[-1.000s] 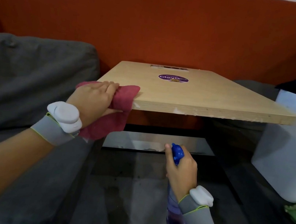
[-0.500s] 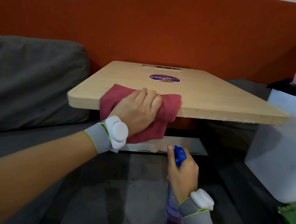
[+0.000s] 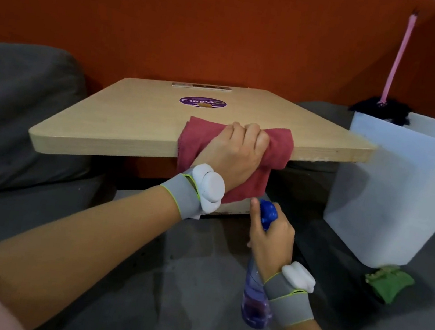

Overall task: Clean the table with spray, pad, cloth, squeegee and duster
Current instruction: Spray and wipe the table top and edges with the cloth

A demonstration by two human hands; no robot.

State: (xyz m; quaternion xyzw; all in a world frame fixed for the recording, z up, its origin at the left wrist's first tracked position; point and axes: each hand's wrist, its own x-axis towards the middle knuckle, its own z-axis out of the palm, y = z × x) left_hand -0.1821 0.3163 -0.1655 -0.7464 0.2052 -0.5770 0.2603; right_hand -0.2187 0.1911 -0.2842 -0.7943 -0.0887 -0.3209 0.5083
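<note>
Draping over the worktop [image 3: 137,124] front edge, the red cloth [image 3: 278,148] looks soft and light, so bunching it under the palm works best. Left hand [image 3: 233,153] is curled down on it, forearm reaching forward; right hand [image 3: 273,235] is wrapped around the spray bottle [image 3: 256,303], held low.

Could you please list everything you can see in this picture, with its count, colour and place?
table: one, light wood, centre
sticker: one, purple, far part of the tabletop
cloth: one, red, draped over the table's near edge
spray bottle: one, blue head and purple liquid, below the table edge
bin: one, white, right
duster: one, pink handle and black head, in the bin
green cloth: one, floor by the bin
cushions: grey, left
left hand: on the cloth
right hand: grips the bottle
</note>
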